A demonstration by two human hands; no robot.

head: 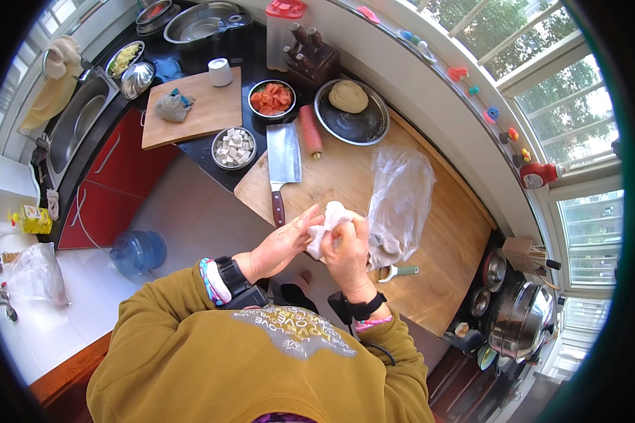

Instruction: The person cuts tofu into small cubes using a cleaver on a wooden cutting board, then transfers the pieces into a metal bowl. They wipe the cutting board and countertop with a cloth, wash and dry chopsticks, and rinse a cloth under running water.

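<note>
My right hand [347, 251] grips a crumpled white paper tissue [334, 215], which touches the fingers of my left hand [280, 246]. The left fingers are stretched out and do not close around the tissue. Both hands hover over the near edge of a large wooden board [444, 254]. Just beyond the left hand lies a cleaver [284, 158] with its dark handle towards me. A carrot [310, 129] rests beside the blade. To the right are a clear plastic bag [402, 195], a greyish cloth [389, 248] and a peeler with a pale green handle [399, 272].
Bowls of cubed tofu [234, 148] and chopped tomato [270, 99] stand beyond the board. Dough [348, 96] sits in a round pan [352, 127]. A smaller board [211, 108] bears a bagged item [174, 106] and white cup [220, 72]. A knife block [309, 58] stands behind.
</note>
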